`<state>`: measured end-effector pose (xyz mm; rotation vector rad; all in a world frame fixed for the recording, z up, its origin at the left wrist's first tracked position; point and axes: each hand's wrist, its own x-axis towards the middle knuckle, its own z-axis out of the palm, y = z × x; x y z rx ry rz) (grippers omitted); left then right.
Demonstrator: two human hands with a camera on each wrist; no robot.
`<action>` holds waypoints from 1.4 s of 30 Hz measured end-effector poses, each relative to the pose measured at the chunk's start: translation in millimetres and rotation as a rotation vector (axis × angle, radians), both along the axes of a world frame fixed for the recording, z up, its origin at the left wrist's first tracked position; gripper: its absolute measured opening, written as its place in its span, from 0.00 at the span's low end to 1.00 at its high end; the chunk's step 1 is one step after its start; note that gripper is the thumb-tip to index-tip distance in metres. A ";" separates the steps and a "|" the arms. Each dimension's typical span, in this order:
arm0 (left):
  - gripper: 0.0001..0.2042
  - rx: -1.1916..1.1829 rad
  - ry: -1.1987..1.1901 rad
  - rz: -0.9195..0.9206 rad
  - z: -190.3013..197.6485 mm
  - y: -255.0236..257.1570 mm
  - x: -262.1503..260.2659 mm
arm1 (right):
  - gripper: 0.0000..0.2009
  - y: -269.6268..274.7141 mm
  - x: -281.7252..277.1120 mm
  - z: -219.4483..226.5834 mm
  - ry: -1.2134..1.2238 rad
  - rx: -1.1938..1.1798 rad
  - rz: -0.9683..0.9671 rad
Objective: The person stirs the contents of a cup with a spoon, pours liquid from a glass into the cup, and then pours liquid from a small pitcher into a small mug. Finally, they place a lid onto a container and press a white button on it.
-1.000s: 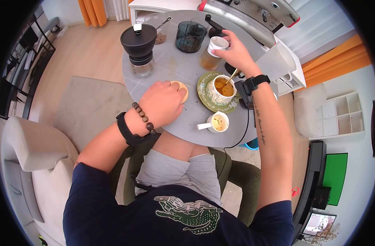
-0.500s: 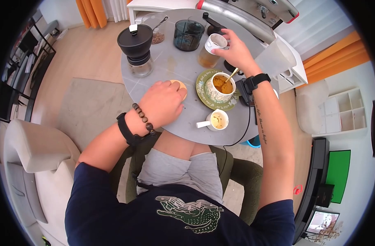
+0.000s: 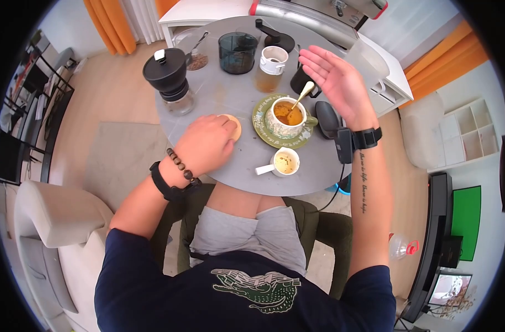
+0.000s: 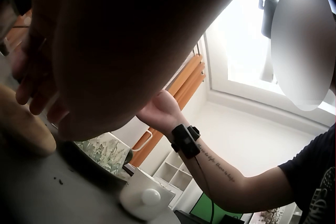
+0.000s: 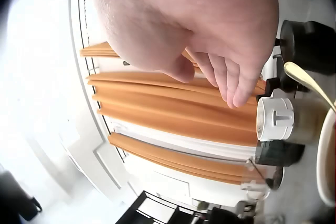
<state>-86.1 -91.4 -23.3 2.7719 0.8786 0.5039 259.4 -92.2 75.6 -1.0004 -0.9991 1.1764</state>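
Right hand [image 3: 341, 83] has come away; the white-topped glass [image 3: 271, 67] stands left of it.

A round grey surface [image 3: 316, 176] carries a black-topped clear grinder [image 3: 166, 77], a dark translucent container [image 3: 236, 56], a clear glass of amber liquid [image 3: 267, 83], a green lettered saucer [image 3: 259, 123], a small white side-handled pitcher [image 3: 286, 162] and a pale round wooden disc [image 3: 237, 130].

Place: a home, apparently a living room.
Seating: pale sofa [image 3: 70, 213], near a grey rug [image 3: 122, 149].
Floor: light wood-look boards [image 3: 89, 97].
Drapery: orange curtains [image 3: 454, 61], white drapes [image 3: 144, 22].
Furnishings: white cubby shelf [image 3: 462, 150], green screen [image 3: 465, 224].
Table: round grey top [image 3: 227, 94], bearing patterned cup [image 3: 281, 130], saucer [image 3: 260, 119], coffee grinder [image 3: 161, 71].
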 end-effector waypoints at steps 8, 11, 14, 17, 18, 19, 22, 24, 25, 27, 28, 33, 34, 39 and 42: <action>0.13 -0.059 0.115 0.036 12.9 -5.9 7.0 | 0.22 -39.1 12.7 -15.1 0.247 0.046 0.057; 0.16 -0.030 0.062 0.025 15.4 -18.1 9.9 | 0.11 -42.2 18.9 -32.1 -0.048 0.079 -0.096; 0.18 -0.047 0.073 0.031 18.1 -25.3 12.3 | 0.11 -50.5 27.5 -43.5 -0.402 0.014 -0.172; 0.18 -0.044 0.030 0.063 11.1 -29.7 11.4 | 0.11 -67.7 31.1 -55.4 -0.402 0.051 -0.138; 0.18 -0.045 0.044 0.056 10.0 -30.9 10.9 | 0.10 -74.2 32.2 -57.1 -0.434 0.061 -0.098; 0.18 -0.060 -0.003 0.058 10.2 -33.4 10.5 | 0.10 -83.5 32.7 -56.4 -0.444 0.071 -0.073; 0.17 -0.134 -0.074 0.054 17.1 -49.9 15.1 | 0.10 -108.2 38.3 -65.2 -0.539 0.098 -0.074; 0.17 -0.187 -0.106 0.048 19.4 -64.2 23.1 | 0.11 -124.3 45.5 -70.9 -0.604 0.140 -0.089; 0.17 -0.225 -0.138 0.031 18.0 -70.4 28.4 | 0.12 -132.9 47.3 -67.5 -0.731 0.172 -0.120; 0.18 -0.223 -0.187 0.006 11.8 -77.5 38.2 | 0.13 -139.7 50.4 -68.7 -0.852 0.203 -0.152; 0.18 -0.222 -0.180 0.006 10.0 -80.2 39.7 | 0.16 -140.3 52.0 -71.5 -0.903 0.232 -0.146; 0.17 -0.284 -0.124 0.073 3.2 -84.9 41.4 | 0.21 -140.6 50.1 -72.5 -1.006 0.278 -0.151; 0.17 -0.278 -0.116 0.072 3.1 -86.2 41.9 | 0.21 -137.7 48.0 -74.2 -1.009 0.312 -0.168; 0.14 -0.283 -0.088 0.083 -10.1 -90.9 46.6 | 0.22 -124.8 36.4 -94.6 -1.008 0.395 -0.148; 0.12 -0.244 -0.059 0.074 -9.2 -94.5 50.6 | 0.22 -122.5 34.1 -106.6 -1.073 0.374 -0.158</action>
